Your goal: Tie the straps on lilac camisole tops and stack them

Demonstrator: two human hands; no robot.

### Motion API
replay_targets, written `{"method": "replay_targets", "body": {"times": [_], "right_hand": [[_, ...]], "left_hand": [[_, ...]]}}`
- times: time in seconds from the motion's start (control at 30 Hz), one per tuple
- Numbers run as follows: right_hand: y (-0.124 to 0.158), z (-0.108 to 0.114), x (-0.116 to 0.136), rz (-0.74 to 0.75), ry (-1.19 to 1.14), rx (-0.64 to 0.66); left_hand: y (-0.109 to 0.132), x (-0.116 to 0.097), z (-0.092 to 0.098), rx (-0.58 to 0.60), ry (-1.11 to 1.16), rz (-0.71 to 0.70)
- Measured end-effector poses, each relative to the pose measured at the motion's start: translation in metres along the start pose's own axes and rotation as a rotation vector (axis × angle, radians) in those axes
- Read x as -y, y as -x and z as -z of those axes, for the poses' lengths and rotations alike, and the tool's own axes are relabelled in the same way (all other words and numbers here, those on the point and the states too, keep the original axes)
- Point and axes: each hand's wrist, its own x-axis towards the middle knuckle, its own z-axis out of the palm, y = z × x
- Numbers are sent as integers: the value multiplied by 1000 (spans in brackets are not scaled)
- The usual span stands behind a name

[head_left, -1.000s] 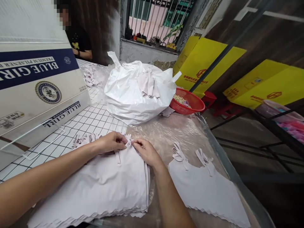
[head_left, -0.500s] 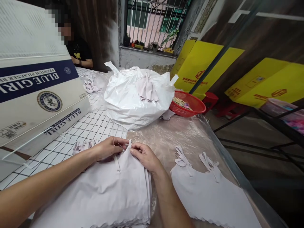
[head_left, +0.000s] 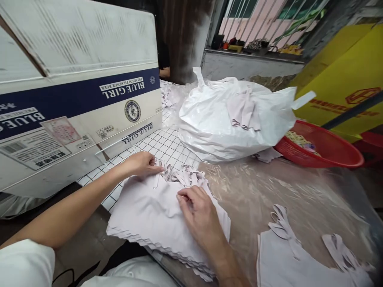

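Left hand [head_left: 141,164] and right hand [head_left: 200,213] touch stacked garments [head_left: 146,207], seemingly steadying them, though I cannot tell whether either grip pinches

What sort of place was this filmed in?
Probably a small garment workshop. A fabric stack of scallop-edged pieces lies in front of the person, a similar strapped piece lies to the right, and a bulging white bag sits behind with more fabric on it.

carton [head_left: 80,101] left | bag [head_left: 211,117] behind garment stack [head_left: 155,209] | basket [head_left: 315,158] right (beside bag)
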Motion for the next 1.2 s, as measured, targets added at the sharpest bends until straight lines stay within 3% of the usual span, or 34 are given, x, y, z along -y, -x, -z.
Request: {"method": "replay_targets", "body": {"times": [0.2, 0.4, 0.53, 0.7, 0.8, 0.97, 1.2], "right_hand": [[2, -44, 22, 122, 262, 14], [3, -51, 23, 153, 269, -42], [5, -55, 22, 197, 225, -114], [5, -59, 21, 247, 147, -161], [-2, -54, 24, 202, 60, -150], [-35, -48, 29, -21, -65, -86], [-69, -55, 15, -185, -190, -5]], "left_hand": [[-5, -1, -13, 46, 163, -56], [2, 14, -20, -36, 497, -68], [9, 25, -27, 47, 849, 38], [8, 29, -34, 63, 1121, 32], [6, 31, -37, 83, 1184, 52], [8, 28, -38, 72, 1225, 21], [11, 24, -35, 87, 1196, 29]]}}
